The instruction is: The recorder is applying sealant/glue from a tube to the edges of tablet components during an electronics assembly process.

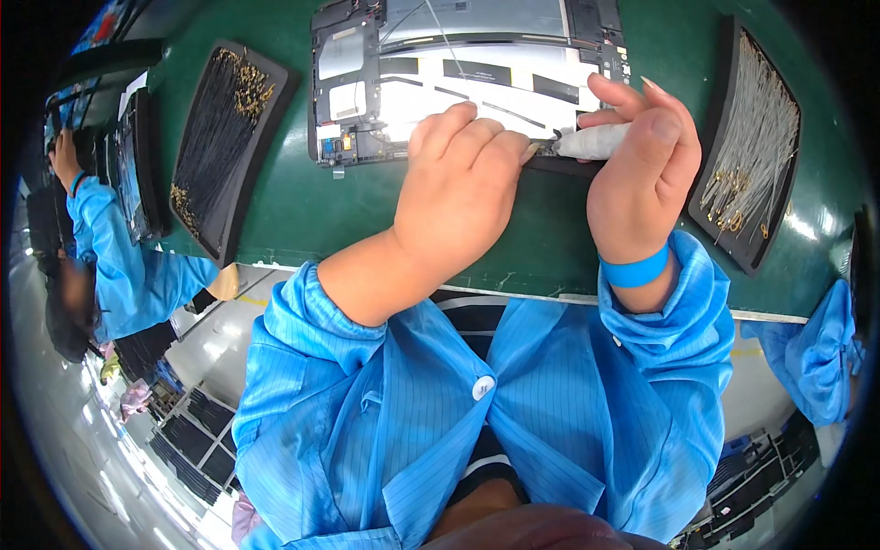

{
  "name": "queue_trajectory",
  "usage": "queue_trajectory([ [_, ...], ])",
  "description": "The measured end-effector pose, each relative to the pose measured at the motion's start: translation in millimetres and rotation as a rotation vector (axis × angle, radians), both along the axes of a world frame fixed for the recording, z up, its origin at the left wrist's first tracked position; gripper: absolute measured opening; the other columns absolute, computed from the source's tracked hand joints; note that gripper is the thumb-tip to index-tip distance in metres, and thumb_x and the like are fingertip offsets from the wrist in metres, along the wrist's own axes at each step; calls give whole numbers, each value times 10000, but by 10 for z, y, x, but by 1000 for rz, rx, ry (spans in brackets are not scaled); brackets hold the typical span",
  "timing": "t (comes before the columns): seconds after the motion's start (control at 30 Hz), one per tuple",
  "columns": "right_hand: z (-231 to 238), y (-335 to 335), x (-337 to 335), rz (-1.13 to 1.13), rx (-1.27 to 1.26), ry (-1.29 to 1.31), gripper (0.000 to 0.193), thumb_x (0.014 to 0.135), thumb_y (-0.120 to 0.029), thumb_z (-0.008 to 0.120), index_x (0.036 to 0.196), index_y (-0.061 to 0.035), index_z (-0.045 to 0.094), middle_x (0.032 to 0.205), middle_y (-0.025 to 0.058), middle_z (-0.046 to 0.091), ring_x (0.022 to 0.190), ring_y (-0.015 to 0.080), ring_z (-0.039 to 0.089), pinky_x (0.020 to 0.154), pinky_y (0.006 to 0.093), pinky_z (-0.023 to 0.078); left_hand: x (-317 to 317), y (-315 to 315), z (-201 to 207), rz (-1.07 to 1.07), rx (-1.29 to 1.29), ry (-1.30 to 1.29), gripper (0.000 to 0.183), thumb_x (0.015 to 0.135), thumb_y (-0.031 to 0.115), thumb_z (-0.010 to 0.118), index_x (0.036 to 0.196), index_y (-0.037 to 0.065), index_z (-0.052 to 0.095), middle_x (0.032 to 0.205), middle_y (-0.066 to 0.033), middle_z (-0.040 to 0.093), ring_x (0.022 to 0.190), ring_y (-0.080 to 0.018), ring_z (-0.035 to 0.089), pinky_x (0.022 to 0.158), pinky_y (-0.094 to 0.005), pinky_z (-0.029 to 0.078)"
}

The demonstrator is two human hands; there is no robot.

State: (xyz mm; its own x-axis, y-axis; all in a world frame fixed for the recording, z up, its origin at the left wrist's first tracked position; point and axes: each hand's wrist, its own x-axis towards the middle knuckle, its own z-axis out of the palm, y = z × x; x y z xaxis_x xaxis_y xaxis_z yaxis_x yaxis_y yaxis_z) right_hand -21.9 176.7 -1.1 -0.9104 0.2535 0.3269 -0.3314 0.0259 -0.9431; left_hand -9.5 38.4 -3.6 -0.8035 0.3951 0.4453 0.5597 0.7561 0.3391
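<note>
An opened flat electronic device (353, 137), with silver panels, black parts and small boards showing, lies on the green table. My left hand (463, 188) rests over its near edge with the fingers curled down; whatever is under the fingertips is hidden. Close by on the right is my right hand (646, 170), a blue band round its wrist. One of its fingers wears a white finger cot (591, 142) and points left at the near edge, beside a tiny black part (555, 135). Its other fingers are raised and spread. A thin grey cable (442, 32) crosses the device.
Left of the device stands a black tray (240, 197) of black cables with gold ends. At the right, another black tray (724, 119) holds grey cables. A co-worker's blue sleeve (115, 229) is far left; another blue sleeve (811, 353) shows at the right edge.
</note>
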Motion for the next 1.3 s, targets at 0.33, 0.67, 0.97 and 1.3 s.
queue_trajectory([
  [0.33,108,28,-60,56,342,7,158,800,-114,464,913,-4,471,811,131,578,698,200,545,634,279,440,-30,11,9,13,11,-24,183,620,65,568,801,68,544,805,-53,521,880,-260,452,766,-368,328],
  [0.67,15,150,-214,137,659,-32,341,841,-245,437,1067,7,396,729,106,562,605,146,530,567,249,442,-114,-179,263,-38,-20,-186,249,686,107,544,929,53,527,874,-109,515,916,-305,447,776,-406,355],
  [0.97,523,497,72,146,82,-1029,471,802,-301,498,1132,20,397,832,60,488,593,108,467,463,212,394,-146,-991,248,672,331,-326,360,821,238,432,984,-76,496,833,-226,552,789,-336,529,713,-357,410],
  [1.3,785,402,-5,312,-247,-1126,338,807,-305,470,965,-9,511,752,59,568,550,123,518,397,207,375,-458,-902,241,675,889,-439,367,843,240,418,1037,-69,458,811,-135,564,742,-196,530,688,-274,404],
])
